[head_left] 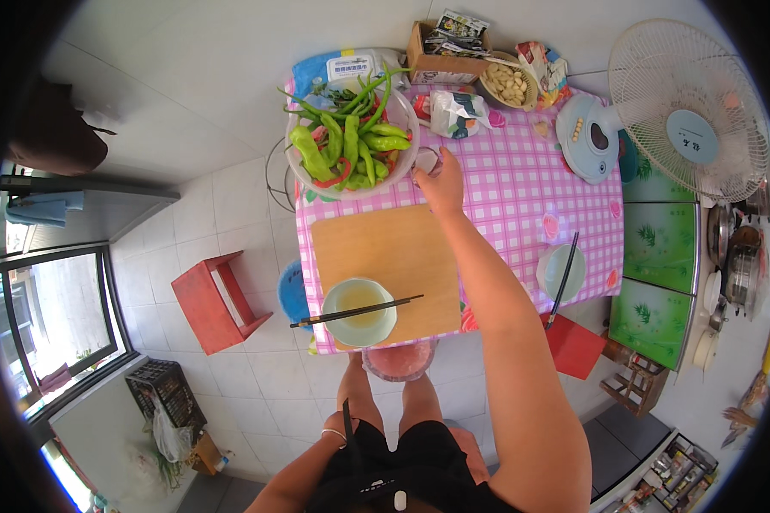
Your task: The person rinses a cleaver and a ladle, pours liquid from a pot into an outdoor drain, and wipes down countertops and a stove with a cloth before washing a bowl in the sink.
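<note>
My right hand [443, 183] reaches far across the table, its fingers closed around a small clear cup [426, 160]. Just left of it is a large pale bowl [351, 193] heaped with green peppers [348, 141] and a few red ones. Nearer to me, a pale green bowl [340, 299] of yellowish liquid stands on a wooden board [419, 256], black chopsticks [359, 309] laid across its rim. My left hand [340, 425] rests low by my thigh, beside a dark strip; its fingers are mostly hidden.
A second bowl [565, 272] with chopsticks sits at the right on the checked tablecloth [513, 192]. A fan [691, 135] stands at the far right. Behind are a cardboard box [445, 67] and a bowl of garlic-like cloves [506, 84]. Red stools [210, 303] flank the table.
</note>
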